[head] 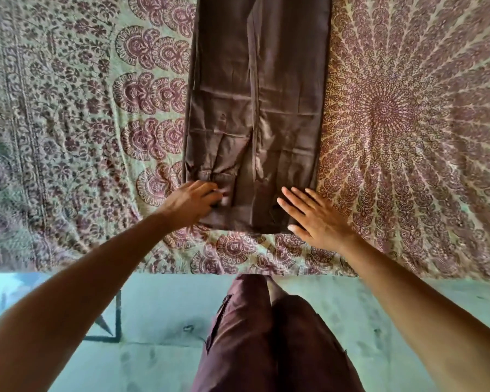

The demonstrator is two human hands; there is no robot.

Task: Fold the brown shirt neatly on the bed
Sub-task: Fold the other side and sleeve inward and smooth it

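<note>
My left hand (pixel 191 203) sits at 7 o'clock of the shirt (pixel 255 108), fingers curled and pinching the cloth at its near-left corner. Shirt lies flat on the bed (pixel 68 123) as a long narrow strip, sides folded in, running from the near edge toward 12 o'clock and out of view. My right hand (pixel 314 219) is at 5 o'clock, fingers spread, grasping nothing, palm flat over the near-right corner.

Brown shirt (pixel 255 108): folded lengthwise into narrow strip, flat, creased, mid-bed.
</note>
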